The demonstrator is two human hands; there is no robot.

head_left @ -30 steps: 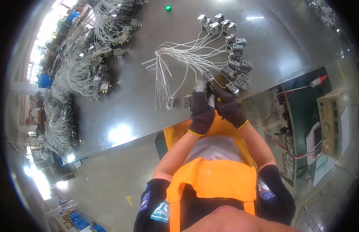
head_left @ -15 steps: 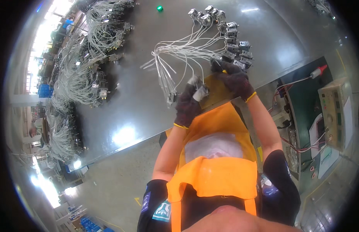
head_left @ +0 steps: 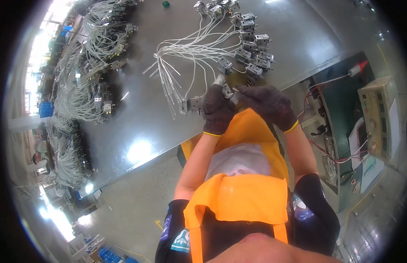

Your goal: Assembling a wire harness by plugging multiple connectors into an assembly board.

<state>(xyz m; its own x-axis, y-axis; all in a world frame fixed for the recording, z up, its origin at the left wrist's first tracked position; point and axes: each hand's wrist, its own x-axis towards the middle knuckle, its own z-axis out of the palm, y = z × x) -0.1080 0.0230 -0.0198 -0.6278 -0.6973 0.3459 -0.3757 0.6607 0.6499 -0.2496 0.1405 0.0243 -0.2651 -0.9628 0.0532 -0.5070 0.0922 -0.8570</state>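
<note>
Both my hands wear dark knit gloves and meet at the near edge of a grey metal table [head_left: 137,118]. My left hand [head_left: 217,109] is closed around a small metal part with white leads [head_left: 222,85]. My right hand [head_left: 267,103] pinches the same part from the right side. Just left of my left hand, two similar metal parts [head_left: 189,105] lie on the table. Beyond my hands a row of metal parts [head_left: 251,48] lies with its white wires [head_left: 186,52] fanned out to the left.
Heaps of wired parts [head_left: 87,83] cover the table's left side. A beige test instrument [head_left: 379,116] with red and black leads stands on a green bench at the right. A small green cap [head_left: 166,4] lies at the far edge. An orange apron hangs below my hands.
My right hand has come back from the row of parts to meet my left hand. Both hands now hold one part together near the table edge.
</note>
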